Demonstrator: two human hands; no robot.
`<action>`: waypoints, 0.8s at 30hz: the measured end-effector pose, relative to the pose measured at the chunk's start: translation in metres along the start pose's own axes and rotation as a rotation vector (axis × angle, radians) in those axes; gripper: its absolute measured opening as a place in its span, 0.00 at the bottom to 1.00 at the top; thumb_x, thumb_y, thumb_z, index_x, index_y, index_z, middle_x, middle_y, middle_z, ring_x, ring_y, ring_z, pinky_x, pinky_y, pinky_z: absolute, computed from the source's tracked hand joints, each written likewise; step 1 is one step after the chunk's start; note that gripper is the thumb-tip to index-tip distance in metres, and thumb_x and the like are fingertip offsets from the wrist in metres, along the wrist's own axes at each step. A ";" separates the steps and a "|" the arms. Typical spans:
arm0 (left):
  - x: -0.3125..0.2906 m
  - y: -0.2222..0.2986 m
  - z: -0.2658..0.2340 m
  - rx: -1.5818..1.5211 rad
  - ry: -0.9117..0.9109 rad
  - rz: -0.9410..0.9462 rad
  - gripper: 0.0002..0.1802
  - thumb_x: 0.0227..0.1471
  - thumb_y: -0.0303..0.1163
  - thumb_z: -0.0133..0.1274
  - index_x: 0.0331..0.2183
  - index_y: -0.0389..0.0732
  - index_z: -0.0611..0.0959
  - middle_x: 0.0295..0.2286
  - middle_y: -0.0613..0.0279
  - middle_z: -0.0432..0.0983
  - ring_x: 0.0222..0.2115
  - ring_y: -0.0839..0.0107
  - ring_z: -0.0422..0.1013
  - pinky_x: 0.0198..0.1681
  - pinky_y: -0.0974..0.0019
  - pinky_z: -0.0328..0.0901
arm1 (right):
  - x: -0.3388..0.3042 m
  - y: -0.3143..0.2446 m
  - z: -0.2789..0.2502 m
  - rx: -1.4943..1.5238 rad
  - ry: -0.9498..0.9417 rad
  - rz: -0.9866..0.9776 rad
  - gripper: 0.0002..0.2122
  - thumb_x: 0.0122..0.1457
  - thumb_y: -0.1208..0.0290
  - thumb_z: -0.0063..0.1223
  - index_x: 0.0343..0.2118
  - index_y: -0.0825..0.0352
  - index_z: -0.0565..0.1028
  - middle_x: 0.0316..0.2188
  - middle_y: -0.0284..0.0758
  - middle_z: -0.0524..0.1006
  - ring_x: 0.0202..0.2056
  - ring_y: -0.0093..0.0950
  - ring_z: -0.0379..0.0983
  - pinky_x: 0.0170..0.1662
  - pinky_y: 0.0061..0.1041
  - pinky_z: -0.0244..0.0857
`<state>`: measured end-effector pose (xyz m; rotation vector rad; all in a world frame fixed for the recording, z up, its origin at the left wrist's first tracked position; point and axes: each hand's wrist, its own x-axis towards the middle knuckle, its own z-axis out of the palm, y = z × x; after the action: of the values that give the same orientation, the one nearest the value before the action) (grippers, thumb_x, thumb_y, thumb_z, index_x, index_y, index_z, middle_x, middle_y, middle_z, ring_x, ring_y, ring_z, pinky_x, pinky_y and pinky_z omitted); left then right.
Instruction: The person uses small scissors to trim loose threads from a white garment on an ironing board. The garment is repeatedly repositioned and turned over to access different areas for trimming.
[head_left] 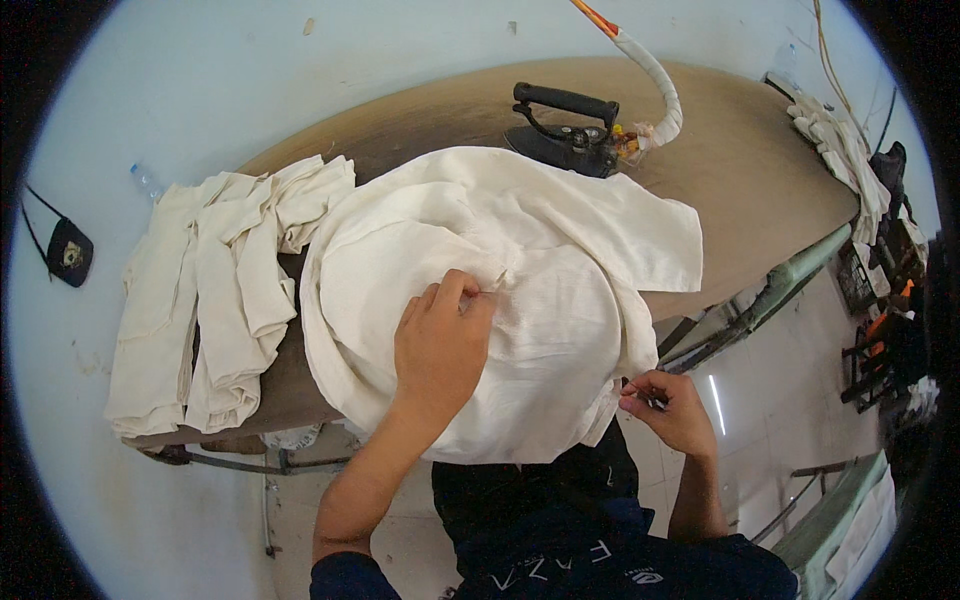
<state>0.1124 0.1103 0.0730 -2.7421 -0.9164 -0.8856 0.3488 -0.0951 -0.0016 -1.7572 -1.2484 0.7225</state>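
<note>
A cream-white cloth garment point(560, 330) lies spread and rumpled over the near edge of the padded table, hanging down in front of me. My left hand point(445, 340) rests over its middle with thumb and forefinger pinched. Something thin, like a thread, shows at those fingertips, beside a small raised fold point(500, 277). At the garment's lower right edge, my right hand point(672, 410) is closed around a small dark metal tool point(656, 404), which looks like thread snips. Its fingertips are close to or touching the cloth edge; most of the tool is hidden.
Behind the garment, a black iron point(565, 130) with a white-wrapped cord point(655, 85) stands on the brown padded table point(760, 180). Folded cream cloths point(200, 300) are stacked at the left, with more white cloth point(840, 150) at the far right. A pale wall borders the table.
</note>
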 end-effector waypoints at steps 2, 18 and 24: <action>0.001 -0.002 0.001 -0.098 -0.004 -0.009 0.06 0.56 0.30 0.58 0.36 0.40 0.84 0.36 0.61 0.74 0.32 0.63 0.74 0.37 0.60 0.69 | -0.005 0.003 -0.003 -0.056 -0.029 0.027 0.12 0.57 0.68 0.68 0.37 0.71 0.81 0.29 0.39 0.83 0.28 0.26 0.78 0.33 0.27 0.71; -0.006 -0.017 -0.005 -0.686 -0.039 -0.277 0.08 0.64 0.28 0.52 0.42 0.35 0.79 0.37 0.55 0.78 0.33 0.66 0.77 0.38 0.63 0.72 | 0.021 -0.081 0.024 0.036 0.039 -0.358 0.21 0.59 0.70 0.65 0.55 0.65 0.73 0.36 0.33 0.72 0.35 0.22 0.70 0.37 0.21 0.65; -0.004 -0.004 -0.009 -0.263 0.000 -0.007 0.16 0.54 0.30 0.60 0.47 0.48 0.85 0.42 0.62 0.72 0.34 0.64 0.73 0.37 0.62 0.71 | 0.056 -0.098 0.042 -0.094 0.112 -0.404 0.14 0.61 0.67 0.62 0.50 0.61 0.78 0.37 0.39 0.74 0.35 0.38 0.77 0.37 0.34 0.71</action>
<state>0.1033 0.1087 0.0776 -2.9569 -0.8649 -1.0790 0.2881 -0.0147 0.0651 -1.5260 -1.5170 0.3330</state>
